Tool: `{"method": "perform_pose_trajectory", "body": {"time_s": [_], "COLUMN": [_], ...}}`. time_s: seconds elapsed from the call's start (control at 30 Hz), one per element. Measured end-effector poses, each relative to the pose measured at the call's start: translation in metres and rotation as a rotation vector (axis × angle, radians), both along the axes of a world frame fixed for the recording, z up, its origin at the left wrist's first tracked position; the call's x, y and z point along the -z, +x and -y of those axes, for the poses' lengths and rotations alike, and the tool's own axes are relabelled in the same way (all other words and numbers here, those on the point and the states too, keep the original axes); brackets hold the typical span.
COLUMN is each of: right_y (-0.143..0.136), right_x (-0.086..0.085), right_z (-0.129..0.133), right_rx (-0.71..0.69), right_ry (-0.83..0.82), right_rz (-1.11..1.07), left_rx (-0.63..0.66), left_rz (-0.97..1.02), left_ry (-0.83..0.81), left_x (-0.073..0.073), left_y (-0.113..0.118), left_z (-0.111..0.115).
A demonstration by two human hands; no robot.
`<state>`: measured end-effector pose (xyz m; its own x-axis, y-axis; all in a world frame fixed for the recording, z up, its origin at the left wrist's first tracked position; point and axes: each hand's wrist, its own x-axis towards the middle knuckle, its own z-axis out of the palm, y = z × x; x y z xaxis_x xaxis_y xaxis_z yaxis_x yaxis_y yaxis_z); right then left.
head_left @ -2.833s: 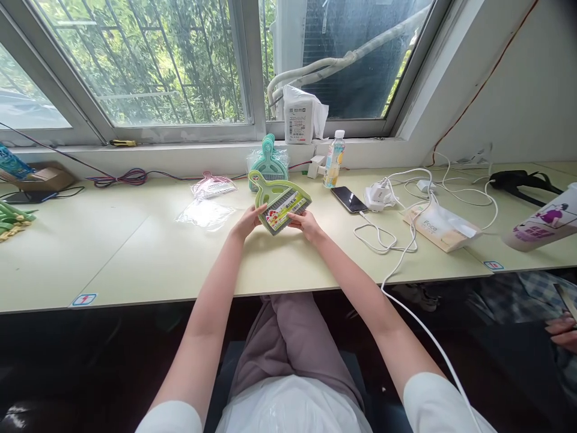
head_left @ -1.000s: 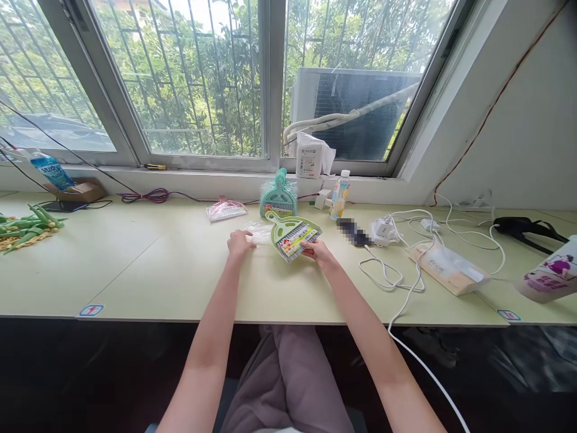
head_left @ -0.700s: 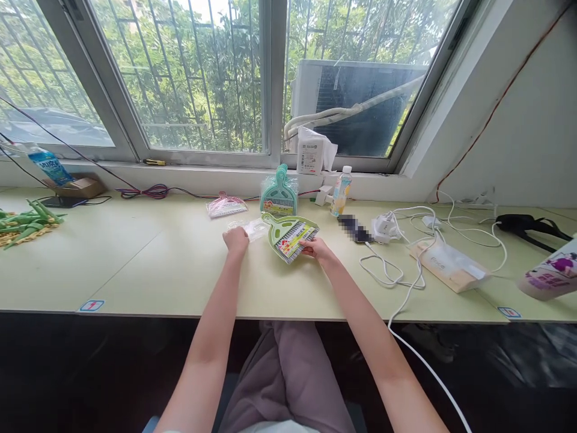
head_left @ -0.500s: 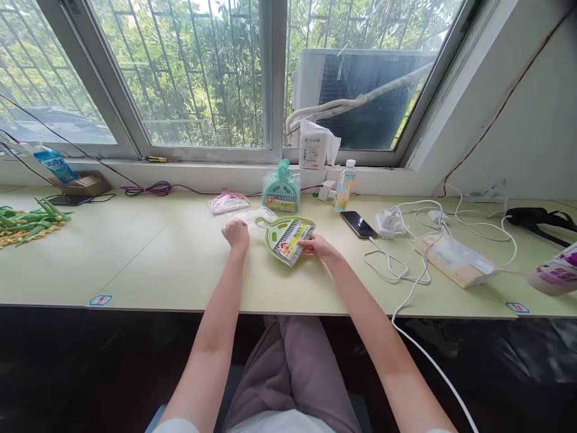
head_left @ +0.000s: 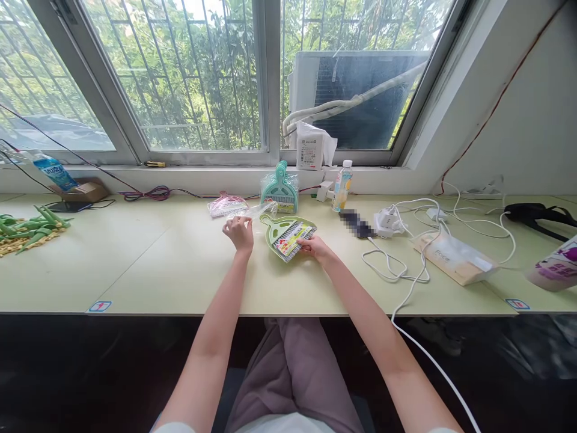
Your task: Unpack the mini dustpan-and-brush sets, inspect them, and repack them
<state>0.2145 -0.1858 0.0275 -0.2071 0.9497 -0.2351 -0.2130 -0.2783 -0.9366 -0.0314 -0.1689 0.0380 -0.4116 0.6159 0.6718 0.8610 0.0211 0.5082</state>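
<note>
My right hand (head_left: 314, 246) grips the lower right edge of a small green dustpan (head_left: 274, 233) with a grey-bristled brush and a printed label card (head_left: 291, 238) in it. The dustpan is tilted just above or on the table, its handle pointing up and left. My left hand (head_left: 238, 233) is closed in a pinch on a clear plastic bag (head_left: 261, 210), which stretches from the fingers toward the dustpan's handle. Behind stand a wrapped teal dustpan set (head_left: 280, 191) and, lying flat, a wrapped pink one (head_left: 226, 204).
On the right are a drink bottle (head_left: 342, 185), a blurred-out phone (head_left: 357, 224), white cables with a charger (head_left: 388, 222), a tissue pack (head_left: 455, 258) and a cup (head_left: 555, 267). Green stalks (head_left: 33, 227) lie far left. A tissue packet (head_left: 311, 147) stands on the sill.
My left hand has turned and its fingers have risen a little, lifting the plastic bag. The right hand and the green dustpan stay almost where they were.
</note>
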Motion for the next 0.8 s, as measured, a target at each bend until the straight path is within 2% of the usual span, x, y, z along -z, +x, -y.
{"method": "perform_pose_trajectory", "body": {"time_s": [0.13, 0.2, 0.27, 0.43, 0.53, 0.67, 0.8], "right_y": [-0.004, -0.006, -0.006, 0.002, 0.006, 0.005, -0.001], "right_x": [-0.002, -0.002, 0.000, 0.001, -0.003, -0.008, -0.007], "right_z": [0.003, 0.004, 0.003, -0.001, 0.000, 0.006, 0.012], "right_rx": [-0.156, -0.182, -0.131, 0.115, 0.152, 0.011, -0.122], "right_ry": [0.031, 0.053, 0.061, 0.061, 0.083, 0.119, 0.174], "right_rz": [0.032, 0.044, 0.037, -0.076, -0.114, -0.049, 0.019], "left_rx": [0.027, 0.040, 0.047, 0.067, 0.094, 0.156, 0.279], "left_rz": [-0.008, -0.020, -0.025, -0.027, -0.039, -0.033, -0.001], "left_ry": [0.028, 0.038, 0.056, 0.150, 0.229, 0.270, 0.193], "left_x": [0.003, 0.004, 0.004, 0.001, -0.002, -0.004, -0.006], "left_y": [0.001, 0.000, 0.000, 0.002, 0.004, 0.007, 0.013], "left_z": [-0.001, -0.001, -0.001, 0.002, 0.006, 0.010, 0.015]}}
